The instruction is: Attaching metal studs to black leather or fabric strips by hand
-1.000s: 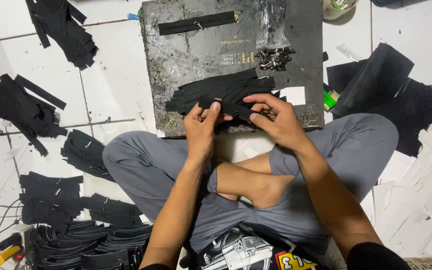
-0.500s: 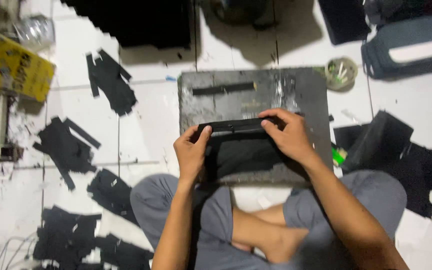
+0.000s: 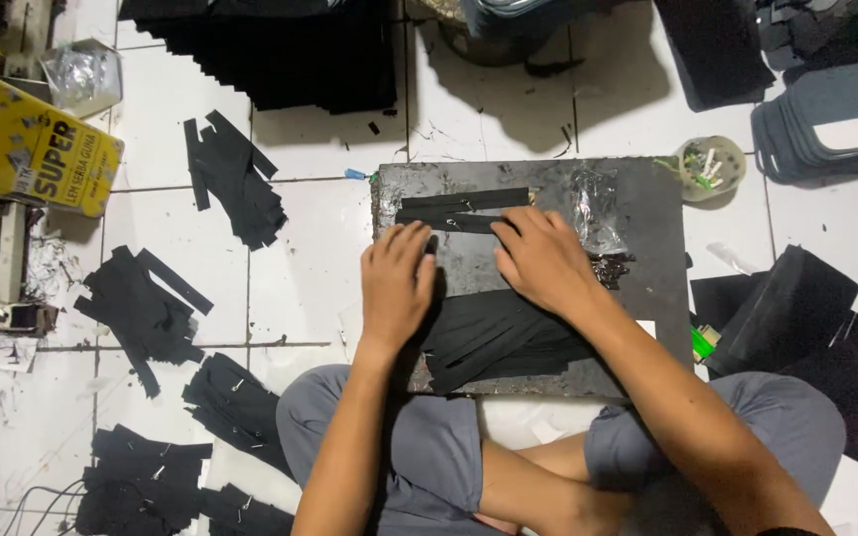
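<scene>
- Lying left of the dark board (image 3: 647, 199) on white tiles are a yellow box (image 3: 32, 149) and black scrap piles (image 3: 141, 313);
- left hand (image 3: 396, 283) rests flat on the board's left part, fingers spread, gripping nothing;
- right hand (image 3: 543, 260) presses flat, fingers extended, on black strips (image 3: 459, 210) at the board's upper middle;
- more black pieces (image 3: 499, 342) lie on the board's near edge;
- a small cup (image 3: 710, 167) stands just off the board's upper right corner.
</scene>
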